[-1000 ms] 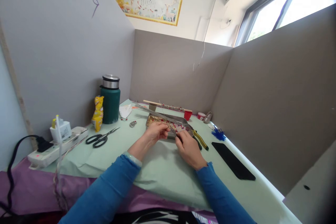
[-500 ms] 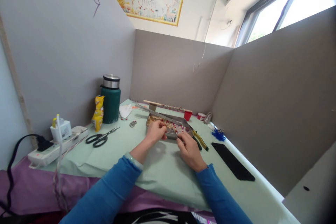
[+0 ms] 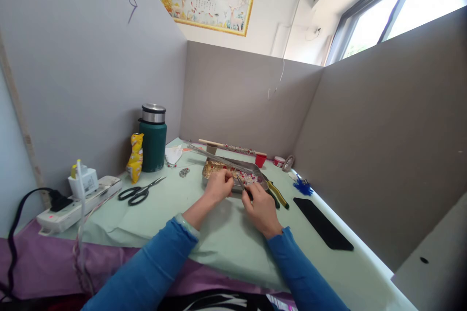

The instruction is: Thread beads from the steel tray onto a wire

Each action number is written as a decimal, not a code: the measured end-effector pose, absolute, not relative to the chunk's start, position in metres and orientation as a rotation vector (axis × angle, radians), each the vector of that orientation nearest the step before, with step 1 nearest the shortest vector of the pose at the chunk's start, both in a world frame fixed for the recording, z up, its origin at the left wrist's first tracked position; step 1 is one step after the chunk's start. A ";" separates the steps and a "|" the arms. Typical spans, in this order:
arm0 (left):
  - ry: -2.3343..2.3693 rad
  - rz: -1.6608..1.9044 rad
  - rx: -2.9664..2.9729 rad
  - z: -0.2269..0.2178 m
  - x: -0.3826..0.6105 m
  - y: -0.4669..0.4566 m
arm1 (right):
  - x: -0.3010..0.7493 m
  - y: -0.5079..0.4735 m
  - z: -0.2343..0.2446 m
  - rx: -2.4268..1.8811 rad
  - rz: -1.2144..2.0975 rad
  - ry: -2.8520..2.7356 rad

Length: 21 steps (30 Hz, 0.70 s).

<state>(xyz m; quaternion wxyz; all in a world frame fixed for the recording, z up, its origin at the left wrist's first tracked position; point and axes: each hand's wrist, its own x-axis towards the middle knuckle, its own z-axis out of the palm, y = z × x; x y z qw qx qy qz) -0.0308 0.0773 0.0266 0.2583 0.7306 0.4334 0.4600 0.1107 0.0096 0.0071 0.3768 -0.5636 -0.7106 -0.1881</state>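
Left hand [image 3: 220, 184] pinches, fingers bent; right hand [image 3: 260, 206] grips (both forearms [image 3: 168, 243] angled inward).

One head-worn camera faces forward and down over a nearby table [image 3: 219, 238], left hand [image 3: 219, 185] and right hand [image 3: 260, 207] at lower centre.
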 end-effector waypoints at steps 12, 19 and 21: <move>1.036 1.109 1.668 0.025 -0.030 0.087 | 0.110 0.007 0.008 -1.415 -0.494 -1.876; 0.965 1.144 1.643 0.021 -0.031 0.090 | 0.112 0.008 0.004 -1.390 -0.550 -1.864; 0.942 1.137 1.631 0.023 -0.031 0.088 | 0.113 0.008 0.004 -1.375 -0.570 -1.853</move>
